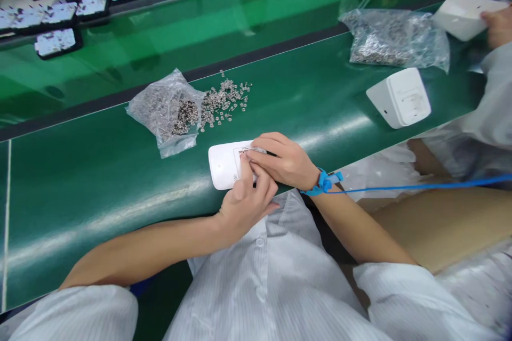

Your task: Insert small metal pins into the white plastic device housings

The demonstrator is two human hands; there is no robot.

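Because the white casing [224, 164] lies flat at the belt's [100, 181] near edge, my left hand [245, 203] steadies it while my right hand [286, 161] pinches a tiny part onto its face. Just beyond my fingers, loose metal pieces [224, 102] spill from an opened bag [168, 112], within reach.

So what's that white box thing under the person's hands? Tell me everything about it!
The white casing looks like smooth plastic with rounded corners. It lies flat on the green belt, near the edge closest to the person. A few tiny holes show on its near side. The left hand and right hand both press fingertips on its top, hiding its right part.
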